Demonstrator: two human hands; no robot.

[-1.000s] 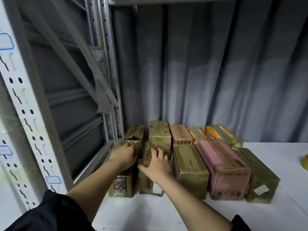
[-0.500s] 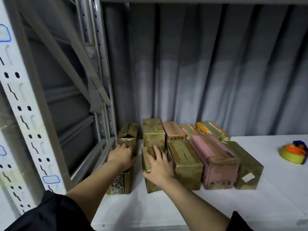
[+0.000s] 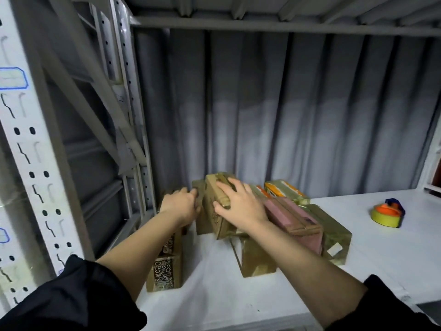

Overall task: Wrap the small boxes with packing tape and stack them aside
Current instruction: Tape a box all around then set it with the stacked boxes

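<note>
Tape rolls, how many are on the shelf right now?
1. The tape roll, yellow with an orange core, lies flat on the white shelf at far right, apart from the boxes. Others may be out of view.

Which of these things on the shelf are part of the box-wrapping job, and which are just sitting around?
Part of the job:
- tilted taped box held between the left hand and the right hand
- pink box
- box with scribbled label
- roll of tape

Just there:
- grey curtain
- metal shelf upright
</note>
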